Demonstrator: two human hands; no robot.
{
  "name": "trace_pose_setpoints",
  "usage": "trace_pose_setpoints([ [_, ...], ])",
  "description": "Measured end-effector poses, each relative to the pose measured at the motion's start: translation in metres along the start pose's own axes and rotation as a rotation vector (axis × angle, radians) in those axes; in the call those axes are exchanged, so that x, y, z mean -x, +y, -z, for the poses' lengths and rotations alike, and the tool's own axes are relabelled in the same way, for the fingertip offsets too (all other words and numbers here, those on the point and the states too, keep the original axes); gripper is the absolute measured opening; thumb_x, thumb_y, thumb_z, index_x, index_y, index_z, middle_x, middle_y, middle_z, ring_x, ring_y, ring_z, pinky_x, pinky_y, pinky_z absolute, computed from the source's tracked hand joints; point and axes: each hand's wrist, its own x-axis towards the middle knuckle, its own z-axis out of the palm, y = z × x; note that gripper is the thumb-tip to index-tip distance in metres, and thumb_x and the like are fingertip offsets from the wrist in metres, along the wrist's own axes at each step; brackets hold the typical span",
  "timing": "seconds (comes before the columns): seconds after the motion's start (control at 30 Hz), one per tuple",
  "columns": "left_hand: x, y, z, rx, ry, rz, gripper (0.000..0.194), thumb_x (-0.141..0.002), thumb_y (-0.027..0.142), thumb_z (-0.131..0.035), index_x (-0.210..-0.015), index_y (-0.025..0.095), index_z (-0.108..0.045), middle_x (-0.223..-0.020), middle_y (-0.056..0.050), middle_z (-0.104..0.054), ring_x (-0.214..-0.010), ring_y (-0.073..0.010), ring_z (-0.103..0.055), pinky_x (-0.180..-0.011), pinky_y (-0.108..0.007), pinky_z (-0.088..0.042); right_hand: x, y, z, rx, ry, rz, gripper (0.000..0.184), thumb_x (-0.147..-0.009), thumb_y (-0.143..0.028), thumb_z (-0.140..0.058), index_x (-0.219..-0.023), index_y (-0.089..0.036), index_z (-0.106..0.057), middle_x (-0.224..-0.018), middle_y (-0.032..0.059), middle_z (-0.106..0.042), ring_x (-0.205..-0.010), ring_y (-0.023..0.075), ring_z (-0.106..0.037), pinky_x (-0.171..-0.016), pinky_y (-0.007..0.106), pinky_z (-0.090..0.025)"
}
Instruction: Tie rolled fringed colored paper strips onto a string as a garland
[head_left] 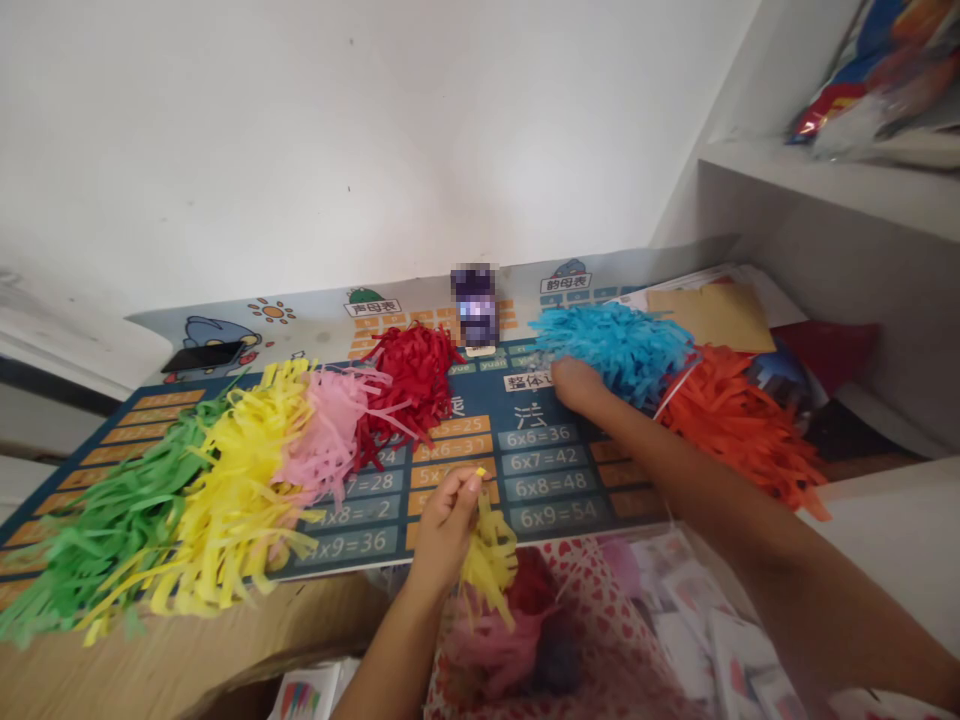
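Observation:
My left hand (448, 520) pinches the top of a small yellow fringed paper tassel (490, 560), which hangs down over the desk's front edge. My right hand (579, 385) reaches forward and rests closed against the near edge of a blue shredded-paper pile (615, 345); what its fingers hold is hidden. Beside the blue pile lies an orange pile (739, 420). On the left lie green (112, 520), yellow (240, 480), pink (330, 425) and red (412, 375) fringed paper piles. All rest on a printed multiplication-table mat (540, 465).
A small blurred purple object (475, 305) stands at the mat's back edge by the white wall. A black phone (201, 356) lies at the back left. White shelving (825, 190) rises on the right, with papers and an envelope (712, 310) beneath. A heart-patterned bag (592, 620) lies below.

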Motion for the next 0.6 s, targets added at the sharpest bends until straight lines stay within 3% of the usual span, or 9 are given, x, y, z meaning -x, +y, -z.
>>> trace_pose_setpoints([
  [0.1,-0.001,0.001,0.001,-0.058,-0.005,-0.043,0.040,-0.085,0.056,-0.058,-0.091,0.017,-0.069,-0.055,0.005,-0.049,-0.049,-0.0100,-0.041,-0.049,-0.021,-0.033,0.036,-0.014,0.002,-0.144,0.057,0.128,0.018,-0.092,-0.014,-0.052,-0.104,-0.012,-0.066,-0.108,0.0135,-0.067,-0.100,0.0199,-0.064,-0.086,0.027,-0.048],
  [0.17,-0.002,0.002,0.001,-0.129,-0.009,-0.090,0.036,-0.088,0.052,-0.056,-0.090,0.018,-0.070,-0.062,0.002,-0.057,-0.055,-0.0120,-0.049,-0.054,-0.022,-0.038,0.067,-0.025,-0.006,-0.362,0.071,0.259,0.012,-0.091,-0.021,-0.057,-0.098,-0.019,-0.067,-0.099,0.0044,-0.070,-0.091,0.0147,-0.065,-0.081,0.023,-0.049],
  [0.27,-0.004,0.007,-0.003,-0.256,-0.041,-0.179,0.031,-0.090,0.045,-0.053,-0.089,0.019,-0.071,-0.076,-0.002,-0.067,-0.070,-0.0155,-0.060,-0.066,-0.025,-0.044,0.108,-0.041,-0.025,-0.896,0.143,0.411,0.008,-0.086,-0.024,-0.061,-0.087,-0.020,-0.068,-0.091,0.0025,-0.070,-0.084,0.0148,-0.066,-0.075,0.025,-0.050],
  [0.33,-0.004,0.010,-0.007,-0.335,-0.082,-0.228,0.030,-0.092,0.041,-0.051,-0.090,0.019,-0.071,-0.082,-0.003,-0.070,-0.076,-0.0165,-0.062,-0.071,-0.026,-0.045,0.126,-0.048,-0.039,-1.109,0.172,0.386,0.010,-0.084,-0.024,-0.062,-0.092,-0.020,-0.068,-0.090,0.0028,-0.071,-0.083,0.0161,-0.067,-0.076,0.028,-0.051],
  [0.47,-0.001,0.013,-0.012,-0.534,-0.155,-0.319,0.030,-0.097,0.037,-0.045,-0.090,0.020,-0.070,-0.082,-0.003,-0.071,-0.077,-0.0161,-0.063,-0.072,-0.026,-0.045,0.138,-0.052,-0.054,-1.148,0.217,0.297,0.027,-0.081,-0.025,-0.067,-0.107,-0.021,-0.063,-0.093,0.0031,-0.074,-0.089,0.0189,-0.069,-0.086,0.034,-0.051],
  [0.6,0.002,0.016,-0.011,-0.694,-0.193,-0.389,0.029,-0.099,0.033,-0.043,-0.092,0.021,-0.069,-0.085,-0.003,-0.073,-0.079,-0.0163,-0.066,-0.073,-0.026,-0.046,0.142,-0.050,-0.055,-1.121,0.268,0.333,0.021,-0.081,-0.024,-0.067,-0.102,-0.021,-0.064,-0.091,0.0027,-0.073,-0.085,0.0179,-0.069,-0.082,0.032,-0.052],
])
